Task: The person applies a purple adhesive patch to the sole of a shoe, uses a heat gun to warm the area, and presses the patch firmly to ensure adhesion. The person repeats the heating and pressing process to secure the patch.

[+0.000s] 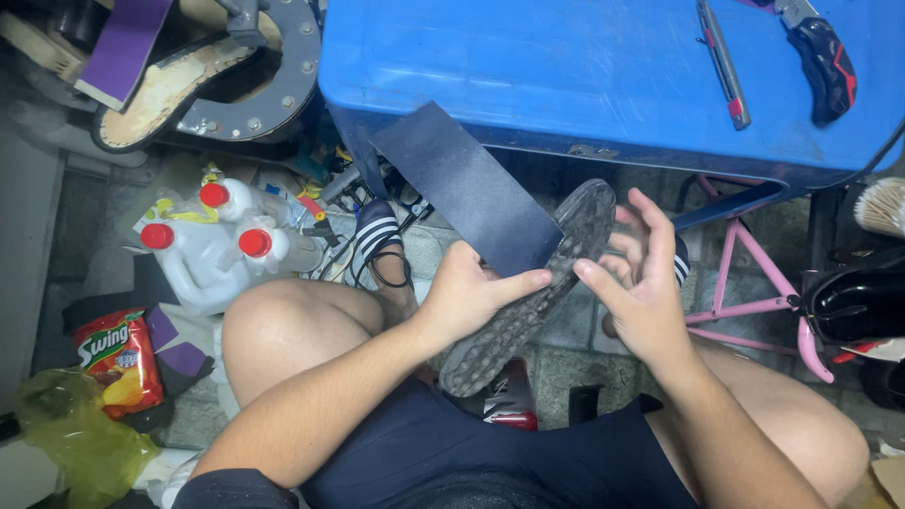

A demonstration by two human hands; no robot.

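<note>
My left hand (474, 287) grips a worn black shoe (530, 302), sole side up, together with a dark rectangular sheet (464, 183) that lies across the sole and sticks up toward the upper left. My right hand (643, 283) is just right of the shoe with fingers spread, its thumb pointing at the sheet's lower edge; I cannot tell if it touches. Both hands are above my bare knees, in front of a blue plastic box (528, 66).
A utility knife (824, 55) and a thin cutter (724, 64) lie on the blue box. White jugs with red caps (203, 250) stand at left, with a red snack bag (118, 358) nearby. A pink metal frame (754, 302) stands at right. A metal shoe last stand (255, 85) sits upper left.
</note>
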